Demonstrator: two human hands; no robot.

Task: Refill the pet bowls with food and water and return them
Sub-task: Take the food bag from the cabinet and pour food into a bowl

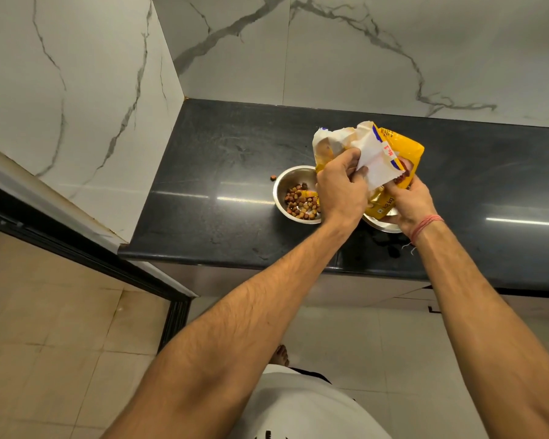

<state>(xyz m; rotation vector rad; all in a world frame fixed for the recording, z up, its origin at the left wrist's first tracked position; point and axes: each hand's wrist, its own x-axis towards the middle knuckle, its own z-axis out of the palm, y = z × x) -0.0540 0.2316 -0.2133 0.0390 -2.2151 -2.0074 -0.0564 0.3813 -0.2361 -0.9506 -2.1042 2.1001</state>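
head view: left hand (339, 188) and right hand (409, 201) both clamp the yellow food bag (393, 147) above two steel bowls (286, 182) near the countertop (203, 185) front edge. kibble (300, 201) fills one bowl. likely feeding step; next, water.

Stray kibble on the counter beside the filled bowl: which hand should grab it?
Left, probably. The left hand is over the filled bowl, nearer the stray kibble. The right hand grips the food bag farther away.
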